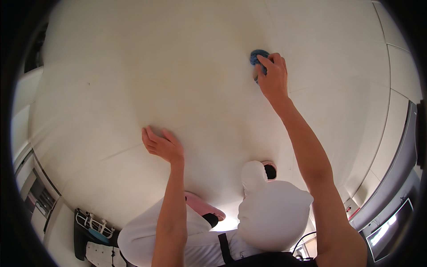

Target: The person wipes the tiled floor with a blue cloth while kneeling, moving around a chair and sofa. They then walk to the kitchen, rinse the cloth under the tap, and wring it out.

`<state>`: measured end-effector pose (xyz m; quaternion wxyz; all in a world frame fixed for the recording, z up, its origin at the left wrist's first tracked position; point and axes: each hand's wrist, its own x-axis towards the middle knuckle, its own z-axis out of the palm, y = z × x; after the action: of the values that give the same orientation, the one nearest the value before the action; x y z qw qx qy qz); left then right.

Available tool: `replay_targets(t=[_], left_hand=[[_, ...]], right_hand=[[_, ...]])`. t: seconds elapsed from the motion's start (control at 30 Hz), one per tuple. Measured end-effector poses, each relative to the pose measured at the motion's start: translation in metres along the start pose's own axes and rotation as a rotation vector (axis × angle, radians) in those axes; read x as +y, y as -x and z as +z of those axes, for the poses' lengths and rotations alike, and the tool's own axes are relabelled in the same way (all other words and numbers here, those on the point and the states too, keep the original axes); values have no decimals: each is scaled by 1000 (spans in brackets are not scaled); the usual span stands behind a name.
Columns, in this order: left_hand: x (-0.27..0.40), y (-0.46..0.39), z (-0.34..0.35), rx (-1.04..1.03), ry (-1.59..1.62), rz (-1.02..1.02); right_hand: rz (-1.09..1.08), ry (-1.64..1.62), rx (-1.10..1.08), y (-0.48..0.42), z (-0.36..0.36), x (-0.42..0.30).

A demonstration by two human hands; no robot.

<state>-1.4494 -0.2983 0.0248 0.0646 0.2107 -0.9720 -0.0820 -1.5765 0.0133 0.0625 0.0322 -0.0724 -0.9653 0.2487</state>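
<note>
My right hand presses a crumpled blue cloth against the pale floor, ahead of me and to the right. Its fingers are bent around the cloth, which shows in front of the fingertips and beside the thumb. To the left and nearer to me is my left hand, low over the floor and holding nothing. Its thumb stands apart from the slightly curled fingers; whether it touches the floor cannot be told. Faint yellowish stains and thin seam lines show on the floor.
My bent legs in white trousers and a pink slipper fill the lower middle. At lower left stands a rack-like white metal frame beside a white cushion-like item. A flat screen is at lower right. Cabinet-like panels line the right side.
</note>
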Motion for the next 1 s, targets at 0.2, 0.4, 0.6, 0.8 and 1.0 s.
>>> replay_targets(t=[0.2, 0.4, 0.6, 0.8, 1.0], left_hand=[[-2, -3, -7, 13, -3, 15], [-1, -2, -2, -19, 10, -1], [-5, -2, -3, -9, -4, 19], [0, 1, -1, -25, -7, 20], [-2, -2, -6, 0, 6, 23]], right_hand=[[-49, 57, -178, 105, -6, -3], [-67, 145, -70, 32, 8, -15], [11, 127, -241, 105, 4, -12], [-9, 117, -92, 30, 5, -24], [-6, 102, -220, 99, 0, -13]])
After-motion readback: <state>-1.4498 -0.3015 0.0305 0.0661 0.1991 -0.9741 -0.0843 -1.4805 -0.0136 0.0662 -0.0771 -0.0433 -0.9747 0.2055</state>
